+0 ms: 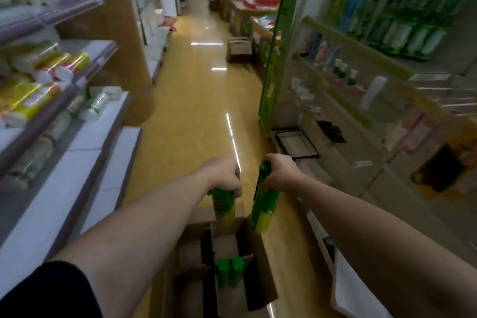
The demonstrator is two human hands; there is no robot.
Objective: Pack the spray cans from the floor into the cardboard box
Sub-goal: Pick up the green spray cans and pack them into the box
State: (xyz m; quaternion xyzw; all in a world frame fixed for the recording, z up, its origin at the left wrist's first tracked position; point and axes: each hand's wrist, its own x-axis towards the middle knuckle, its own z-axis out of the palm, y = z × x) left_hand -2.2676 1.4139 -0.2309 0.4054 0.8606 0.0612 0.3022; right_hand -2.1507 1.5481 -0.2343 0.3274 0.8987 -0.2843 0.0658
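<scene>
An open cardboard box (pixel 260 273) stands on the floor below me, split by cardboard dividers. Two green spray cans (pixel 229 275) stand upright in one of its compartments. My left hand (pixel 227 175) grips the top of a green and yellow spray can (pixel 224 208), which hangs upright over the far end of the box. My right hand (pixel 280 171) grips the top of a second green spray can (pixel 264 210), tilted slightly, just beyond the box's right rim.
I stand in a shop aisle with a glossy yellow floor (pixel 196 100). Shelves of wrapped goods (pixel 46 85) line the left, shelves of bottles (pixel 387 41) the right. Another cardboard box (pixel 238 49) sits further down the aisle.
</scene>
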